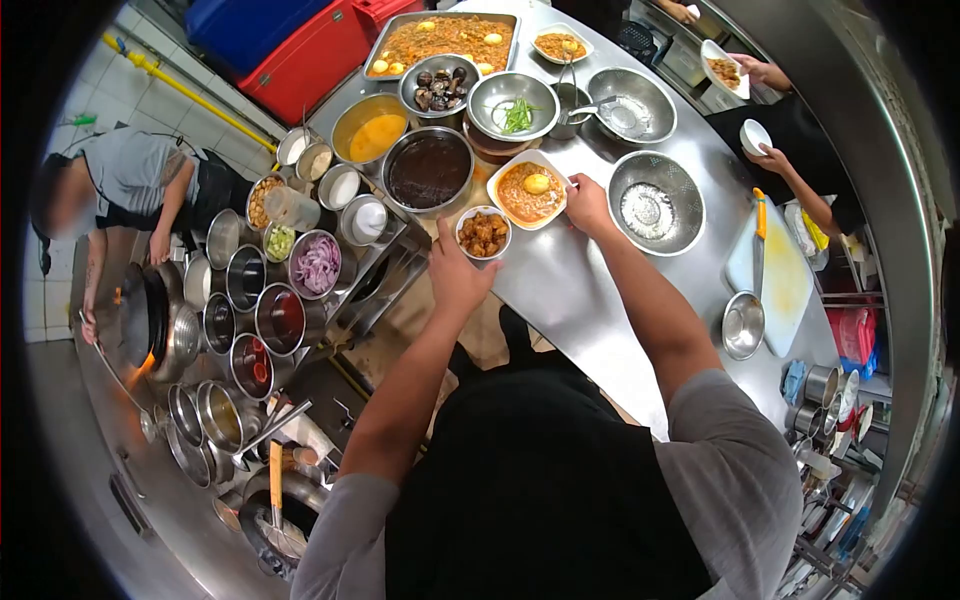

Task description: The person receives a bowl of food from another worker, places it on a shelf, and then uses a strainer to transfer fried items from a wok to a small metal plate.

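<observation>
My left hand point(457, 270) is closed round a small white bowl point(484, 233) of browned chunks, held just off the table's left edge. With its fingers at the right rim of a square white bowl point(530, 190), my right hand point(587, 205) grips that dish, which holds orange-red food and an egg. A pot of dark sauce point(427, 170) stands left of the square bowl. Behind it is a steel bowl with green strips point(513, 105). To the right of my right hand sits an empty perforated steel bowl point(656, 204).
Steel containers with onions point(317, 263) and sauces stand at left. A co-worker point(140, 185) is at a flaming wok point(150, 315). A knife point(760, 240) lies on a cutting board point(785, 275) at right. Other people's hands hold white bowls point(755, 137) at upper right. A large tray point(440, 42) stands behind.
</observation>
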The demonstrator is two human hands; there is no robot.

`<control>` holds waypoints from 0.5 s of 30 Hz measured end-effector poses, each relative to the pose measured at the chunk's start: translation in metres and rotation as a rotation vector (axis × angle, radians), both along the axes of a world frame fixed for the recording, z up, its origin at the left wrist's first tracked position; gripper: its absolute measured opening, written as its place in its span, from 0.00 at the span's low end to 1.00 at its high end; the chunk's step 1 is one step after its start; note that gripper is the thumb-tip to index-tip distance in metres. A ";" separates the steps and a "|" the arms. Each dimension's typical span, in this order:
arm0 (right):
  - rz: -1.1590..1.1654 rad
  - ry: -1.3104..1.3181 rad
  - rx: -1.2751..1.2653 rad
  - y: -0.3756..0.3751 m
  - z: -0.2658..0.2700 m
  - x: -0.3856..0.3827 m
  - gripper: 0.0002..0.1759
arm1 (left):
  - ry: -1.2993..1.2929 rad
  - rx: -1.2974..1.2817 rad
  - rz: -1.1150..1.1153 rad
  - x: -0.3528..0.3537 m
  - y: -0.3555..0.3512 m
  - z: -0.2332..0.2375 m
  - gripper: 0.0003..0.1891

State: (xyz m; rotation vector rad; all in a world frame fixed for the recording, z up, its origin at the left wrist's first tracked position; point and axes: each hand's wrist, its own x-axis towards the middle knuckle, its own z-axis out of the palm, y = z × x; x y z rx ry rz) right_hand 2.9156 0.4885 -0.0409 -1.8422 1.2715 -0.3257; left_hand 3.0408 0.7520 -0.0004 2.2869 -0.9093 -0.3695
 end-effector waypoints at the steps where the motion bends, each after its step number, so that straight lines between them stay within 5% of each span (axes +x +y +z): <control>1: -0.005 0.001 -0.007 -0.007 -0.017 -0.004 0.16 | 0.001 -0.004 0.029 -0.001 -0.001 -0.001 0.67; 7: -0.007 0.035 0.158 -0.002 -0.007 -0.007 0.27 | 0.035 -0.115 0.058 -0.008 0.001 -0.004 0.66; 15: -0.038 -0.117 -0.108 0.007 0.067 -0.049 0.38 | 0.296 0.138 0.150 -0.022 0.097 -0.036 0.58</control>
